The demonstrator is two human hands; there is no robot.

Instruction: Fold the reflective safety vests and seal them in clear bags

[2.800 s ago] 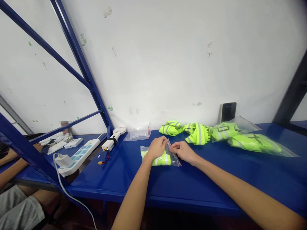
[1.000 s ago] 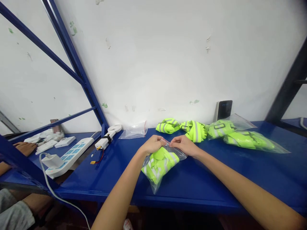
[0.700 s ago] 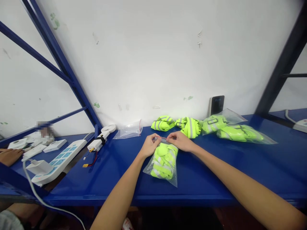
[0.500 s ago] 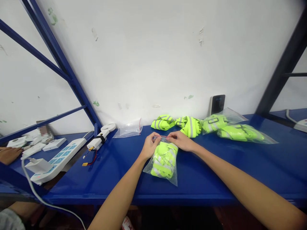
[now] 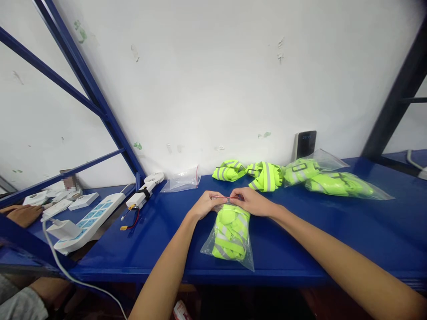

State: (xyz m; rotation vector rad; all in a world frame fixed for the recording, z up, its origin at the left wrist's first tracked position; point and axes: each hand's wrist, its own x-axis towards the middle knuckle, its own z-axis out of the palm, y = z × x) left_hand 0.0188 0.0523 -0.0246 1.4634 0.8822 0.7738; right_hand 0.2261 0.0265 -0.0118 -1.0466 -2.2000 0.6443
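Note:
A clear zip bag (image 5: 245, 255) with a red seal line lies near the table's front, its closure end pointing away from me. Inside it is a folded bundle of neon-yellow reflective straps (image 5: 231, 235). My left hand (image 5: 208, 203) pinches the left part of the bag's top edge. Close beside it, my right hand (image 5: 251, 201) pinches the right part, so a short stretch of the red line shows between them. Behind my hands lie two unbagged reflective strap bundles, one on the left (image 5: 228, 170) and one on the right (image 5: 266, 176).
Two bagged strap bundles (image 5: 302, 171) (image 5: 340, 183) lie at the back right, near a dark-screened device (image 5: 305, 144). Flat clear bags (image 5: 181, 179) and a small white fan (image 5: 154, 178) sit back left. A power strip (image 5: 91, 222) and another person's hand (image 5: 26, 215) are far left.
The bag has shifted slightly toward me, its lower end nearer the table edge. My hands keep their pinch on its top, with the red line now more visible between them.

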